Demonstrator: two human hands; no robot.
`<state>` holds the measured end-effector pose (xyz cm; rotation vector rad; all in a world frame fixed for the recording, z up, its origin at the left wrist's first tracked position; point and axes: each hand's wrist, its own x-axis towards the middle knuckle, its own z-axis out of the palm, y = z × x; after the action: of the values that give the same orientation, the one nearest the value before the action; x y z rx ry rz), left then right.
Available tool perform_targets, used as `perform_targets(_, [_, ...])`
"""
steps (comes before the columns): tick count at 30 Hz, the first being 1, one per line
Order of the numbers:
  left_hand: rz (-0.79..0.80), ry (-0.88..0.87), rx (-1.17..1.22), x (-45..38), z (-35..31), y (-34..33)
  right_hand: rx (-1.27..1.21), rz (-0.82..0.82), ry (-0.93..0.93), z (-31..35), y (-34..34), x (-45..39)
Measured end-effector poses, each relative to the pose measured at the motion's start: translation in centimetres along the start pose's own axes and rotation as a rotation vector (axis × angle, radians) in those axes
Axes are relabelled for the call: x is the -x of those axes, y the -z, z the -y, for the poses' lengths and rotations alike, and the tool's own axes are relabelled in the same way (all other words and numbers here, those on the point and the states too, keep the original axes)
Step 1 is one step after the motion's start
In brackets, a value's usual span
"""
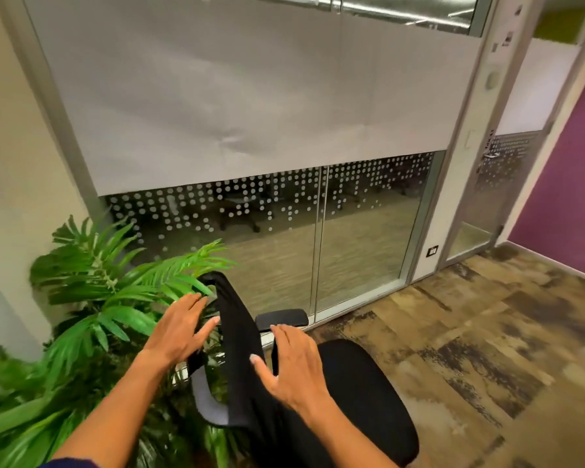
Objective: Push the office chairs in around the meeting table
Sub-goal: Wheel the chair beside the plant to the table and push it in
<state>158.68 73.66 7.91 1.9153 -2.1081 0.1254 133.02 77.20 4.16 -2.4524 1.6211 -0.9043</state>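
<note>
A black office chair [362,383] stands right below me, its thin backrest [240,336] edge-on and its seat to the right. One armrest pad [282,318] shows beyond the backrest. My left hand [179,332] hovers just left of the backrest, fingers spread, holding nothing. My right hand [291,369] hovers just right of the backrest above the seat, fingers apart, also holding nothing. No meeting table is in view.
A leafy green plant [92,309] fills the left corner against the chair's back. A glass partition [318,238] with a dotted film and lowered blind stands ahead. A glass door [487,204] and purple wall [568,184] lie right. Patterned carpet [487,349] spreads to the right.
</note>
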Motion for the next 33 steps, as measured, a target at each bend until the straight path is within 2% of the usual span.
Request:
perform_targets(8, [0.113, -0.022, 0.070, -3.7, 3.2, -2.5, -0.061, 0.200, 0.000, 7.7, -6.5, -1.3])
perform_targets(12, [0.078, -0.022, 0.044, -6.7, 6.1, -2.3, -0.048, 0.366, -0.004, 11.3, -7.8, -3.2])
perform_targets(14, [0.089, -0.067, 0.013, -8.8, 6.3, -2.9, -0.048, 0.453, -0.075, 11.8, -7.5, -4.4])
perform_targets(19, [0.183, -0.106, -0.019, -7.9, 6.9, -6.4, -0.043, 0.664, -0.236, 11.8, -6.6, -4.1])
perform_targets(24, [0.128, -0.104, 0.043, -7.6, 7.6, -6.7, -0.073, 0.706, -0.253, 12.2, -6.8, -3.9])
perform_targets(27, [0.107, -0.191, 0.133, -7.7, 6.2, -7.0, -0.080, 0.699, -0.239, 11.1, -6.0, -3.1])
perform_targets(33, [0.185, -0.264, 0.225, -7.6, 2.6, -8.0, -0.028, 0.611, -0.147, 8.2, -2.7, -0.1])
